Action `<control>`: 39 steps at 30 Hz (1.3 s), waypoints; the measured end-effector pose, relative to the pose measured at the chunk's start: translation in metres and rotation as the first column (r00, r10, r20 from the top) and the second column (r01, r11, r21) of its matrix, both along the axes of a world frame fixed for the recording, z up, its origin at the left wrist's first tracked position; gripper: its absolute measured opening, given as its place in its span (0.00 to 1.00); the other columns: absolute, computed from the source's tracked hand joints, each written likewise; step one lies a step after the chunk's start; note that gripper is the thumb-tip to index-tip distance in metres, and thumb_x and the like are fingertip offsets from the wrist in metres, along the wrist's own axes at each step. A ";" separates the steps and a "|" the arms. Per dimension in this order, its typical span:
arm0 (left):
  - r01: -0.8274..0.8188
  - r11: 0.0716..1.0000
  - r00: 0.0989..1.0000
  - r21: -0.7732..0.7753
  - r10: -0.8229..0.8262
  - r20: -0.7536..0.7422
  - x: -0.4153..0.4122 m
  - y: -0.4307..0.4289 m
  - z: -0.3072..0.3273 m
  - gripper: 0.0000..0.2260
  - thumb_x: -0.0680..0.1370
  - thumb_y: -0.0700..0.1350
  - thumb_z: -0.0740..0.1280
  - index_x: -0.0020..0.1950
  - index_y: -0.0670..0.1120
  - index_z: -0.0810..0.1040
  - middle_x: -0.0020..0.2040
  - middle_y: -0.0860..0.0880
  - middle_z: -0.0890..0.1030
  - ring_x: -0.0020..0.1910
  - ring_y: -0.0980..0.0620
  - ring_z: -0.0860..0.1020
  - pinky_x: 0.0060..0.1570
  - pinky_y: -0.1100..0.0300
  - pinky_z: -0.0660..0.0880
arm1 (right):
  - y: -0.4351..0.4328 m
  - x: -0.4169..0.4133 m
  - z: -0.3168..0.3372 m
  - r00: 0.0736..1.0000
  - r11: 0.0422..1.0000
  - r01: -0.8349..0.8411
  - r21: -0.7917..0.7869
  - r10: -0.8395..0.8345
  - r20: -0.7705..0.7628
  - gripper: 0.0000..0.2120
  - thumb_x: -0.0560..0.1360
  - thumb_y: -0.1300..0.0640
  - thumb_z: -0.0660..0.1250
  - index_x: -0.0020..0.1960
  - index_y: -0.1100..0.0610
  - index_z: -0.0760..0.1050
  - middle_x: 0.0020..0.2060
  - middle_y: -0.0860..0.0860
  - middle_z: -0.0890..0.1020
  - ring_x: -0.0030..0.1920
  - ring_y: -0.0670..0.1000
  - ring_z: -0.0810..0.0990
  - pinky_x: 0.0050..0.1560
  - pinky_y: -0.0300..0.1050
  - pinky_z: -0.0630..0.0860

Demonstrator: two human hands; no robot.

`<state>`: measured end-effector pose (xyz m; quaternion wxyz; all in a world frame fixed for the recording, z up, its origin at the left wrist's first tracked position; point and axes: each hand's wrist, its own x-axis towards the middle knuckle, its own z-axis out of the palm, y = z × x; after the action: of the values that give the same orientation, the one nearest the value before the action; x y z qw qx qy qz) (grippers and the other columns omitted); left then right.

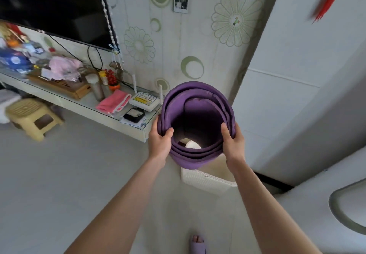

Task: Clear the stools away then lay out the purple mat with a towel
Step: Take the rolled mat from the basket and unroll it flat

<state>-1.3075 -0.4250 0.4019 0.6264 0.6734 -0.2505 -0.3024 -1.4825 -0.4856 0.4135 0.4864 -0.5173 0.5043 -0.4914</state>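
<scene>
Grip: left hand (160, 142) and right hand (233, 144) each clamp the near rim of the rolled purple foam mat (198, 119), thumbs inside the roll, fingers outside.
Mat, look: loose coil of several layers, matte purple, seen end-on down a dark hollow; the lower end is hidden.
Mat, place: upright between the hands, in front of the flowered wall, its lower part over the white woven-pattern plastic basket (208, 180).
Inside the hollow: something pale at the bottom, unclear what.
Left of the grip: white router with two antennas (145, 101) bearing a yellow label, writing too small to read; pink folded towel (112, 102) beside it on the white glass-topped shelf (99, 113).
Far left: beige plastic stool (32, 118) on the floor under the shelf.
</scene>
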 end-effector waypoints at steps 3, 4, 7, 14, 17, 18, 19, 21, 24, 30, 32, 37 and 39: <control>-0.075 0.997 0.997 0.025 0.074 0.027 0.027 0.043 -0.003 0.24 0.75 0.37 0.67 0.71 0.47 0.68 0.63 0.48 0.77 0.62 0.46 0.75 0.65 0.49 0.70 | 0.029 0.030 0.000 0.994 0.994 -0.106 0.036 0.106 -0.009 0.18 0.79 0.50 0.63 0.67 0.54 0.72 0.57 0.50 0.80 0.58 0.51 0.78 0.65 0.54 0.73; -0.109 0.993 0.994 0.047 0.107 0.037 0.034 0.057 -0.005 0.24 0.75 0.38 0.67 0.71 0.47 0.68 0.64 0.46 0.77 0.62 0.45 0.75 0.65 0.47 0.70 | 0.037 0.040 -0.002 0.989 0.989 -0.144 0.047 0.144 -0.013 0.18 0.79 0.50 0.63 0.67 0.54 0.71 0.58 0.50 0.80 0.59 0.52 0.78 0.65 0.54 0.72; -0.220 0.972 0.975 0.080 0.217 0.048 0.055 0.096 -0.013 0.24 0.75 0.38 0.67 0.70 0.46 0.69 0.63 0.47 0.77 0.62 0.44 0.75 0.64 0.50 0.71 | 0.059 0.071 -0.008 0.970 0.968 -0.241 0.063 0.243 -0.024 0.18 0.79 0.51 0.62 0.67 0.54 0.72 0.58 0.51 0.80 0.59 0.51 0.78 0.66 0.54 0.72; -0.476 0.868 0.877 0.141 0.480 0.004 0.093 0.190 -0.024 0.27 0.77 0.39 0.66 0.75 0.48 0.63 0.69 0.47 0.71 0.67 0.45 0.71 0.66 0.49 0.69 | 0.107 0.150 -0.030 0.866 0.863 -0.483 0.149 0.496 -0.066 0.19 0.78 0.50 0.64 0.68 0.53 0.72 0.60 0.51 0.80 0.61 0.52 0.77 0.67 0.55 0.69; -0.555 0.817 0.827 0.157 0.562 0.004 0.111 0.233 -0.025 0.27 0.77 0.39 0.66 0.74 0.48 0.63 0.68 0.47 0.73 0.66 0.45 0.72 0.66 0.47 0.70 | 0.138 0.185 -0.037 0.810 0.802 -0.570 0.179 0.585 -0.044 0.17 0.78 0.51 0.64 0.66 0.51 0.73 0.57 0.48 0.80 0.59 0.49 0.77 0.66 0.54 0.71; -0.588 0.790 0.803 0.173 0.596 0.007 0.118 0.252 -0.026 0.27 0.77 0.39 0.66 0.75 0.48 0.63 0.68 0.47 0.73 0.65 0.45 0.72 0.66 0.46 0.70 | 0.153 0.199 -0.040 0.782 0.772 -0.606 0.192 0.623 -0.033 0.17 0.78 0.51 0.64 0.66 0.51 0.73 0.56 0.47 0.80 0.58 0.49 0.78 0.65 0.54 0.72; -0.618 0.765 0.779 0.182 0.627 0.010 0.126 0.271 -0.028 0.27 0.77 0.39 0.66 0.74 0.48 0.63 0.67 0.47 0.74 0.65 0.45 0.73 0.65 0.46 0.70 | 0.168 0.213 -0.042 0.756 0.744 -0.638 0.199 0.654 -0.022 0.16 0.78 0.52 0.64 0.66 0.51 0.73 0.55 0.46 0.81 0.57 0.49 0.78 0.65 0.54 0.72; -0.667 0.723 0.737 0.181 0.676 0.018 0.142 0.303 -0.030 0.26 0.77 0.39 0.65 0.74 0.47 0.64 0.66 0.47 0.75 0.63 0.45 0.73 0.65 0.48 0.71 | 0.196 0.240 -0.045 0.706 0.692 -0.693 0.204 0.708 -0.002 0.16 0.79 0.53 0.63 0.65 0.51 0.73 0.54 0.45 0.81 0.57 0.48 0.78 0.63 0.53 0.74; -0.719 0.672 0.685 0.178 0.728 0.016 0.174 0.357 -0.034 0.24 0.77 0.38 0.65 0.72 0.47 0.66 0.63 0.47 0.76 0.61 0.46 0.75 0.63 0.50 0.73 | 0.246 0.285 -0.049 0.647 0.635 -0.746 0.200 0.762 -0.005 0.16 0.79 0.53 0.63 0.66 0.52 0.72 0.55 0.46 0.81 0.57 0.49 0.79 0.61 0.49 0.74; -0.749 0.637 0.651 0.180 0.759 0.024 0.261 0.477 -0.045 0.24 0.77 0.38 0.65 0.72 0.47 0.66 0.60 0.50 0.76 0.60 0.46 0.75 0.59 0.54 0.74 | 0.359 0.385 -0.062 0.598 0.584 -0.785 0.207 0.802 0.002 0.12 0.79 0.54 0.62 0.63 0.50 0.73 0.54 0.47 0.81 0.57 0.50 0.79 0.62 0.53 0.74; -0.743 0.641 0.659 0.191 0.751 0.040 0.298 0.524 -0.048 0.25 0.77 0.38 0.65 0.73 0.48 0.65 0.62 0.50 0.75 0.60 0.48 0.74 0.60 0.54 0.73 | 0.406 0.421 -0.067 0.603 0.586 -0.779 0.222 0.798 0.009 0.11 0.79 0.53 0.62 0.61 0.47 0.72 0.54 0.45 0.80 0.56 0.50 0.78 0.63 0.54 0.74; -0.754 0.624 0.643 0.205 0.765 0.038 0.376 0.632 -0.050 0.25 0.77 0.38 0.65 0.73 0.48 0.64 0.64 0.49 0.75 0.61 0.47 0.74 0.62 0.51 0.73 | 0.513 0.501 -0.068 0.576 0.560 -0.797 0.224 0.817 0.005 0.10 0.79 0.53 0.62 0.59 0.43 0.71 0.51 0.41 0.79 0.55 0.48 0.78 0.61 0.53 0.75; -0.767 0.611 0.628 0.195 0.778 0.030 0.402 0.669 -0.050 0.25 0.77 0.38 0.65 0.73 0.48 0.64 0.63 0.49 0.75 0.61 0.47 0.74 0.63 0.49 0.73 | 0.549 0.534 -0.068 0.560 0.549 -0.806 0.222 0.828 -0.012 0.10 0.79 0.53 0.62 0.58 0.42 0.71 0.50 0.40 0.79 0.54 0.47 0.78 0.61 0.53 0.75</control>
<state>-0.9059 0.2445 0.3518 0.6353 0.7628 0.1121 -0.0449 -0.9490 0.0634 0.3453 0.6762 -0.6706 0.2775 -0.1269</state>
